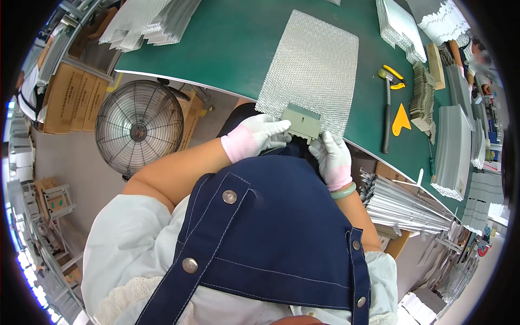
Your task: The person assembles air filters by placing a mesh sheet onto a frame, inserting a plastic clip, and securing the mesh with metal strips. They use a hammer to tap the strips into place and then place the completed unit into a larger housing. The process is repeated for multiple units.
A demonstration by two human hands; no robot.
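Note:
A silvery expanded-metal mesh sheet point(314, 65) lies on the green tabletop, its near edge at the table's front. At a notch in that edge sits a flat grey-green plastic piece point(301, 122) with small tabs. My left hand point(257, 136), in a white glove with a pink cuff, grips the piece's left side, fingers lying along it. My right hand point(331, 157), gloved alike, pinches its right corner near the mesh. Whether the piece is joined to the mesh or only rests against it, I cannot tell.
To the right lie a hammer point(387, 108), yellow-handled pliers point(392, 76), an orange-yellow scraper point(401, 120) and a row of grey-green pieces point(421, 97). Mesh stacks point(157, 21) stand at the far left, more point(400, 30) at far right. A floor fan point(139, 131) stands left of the table.

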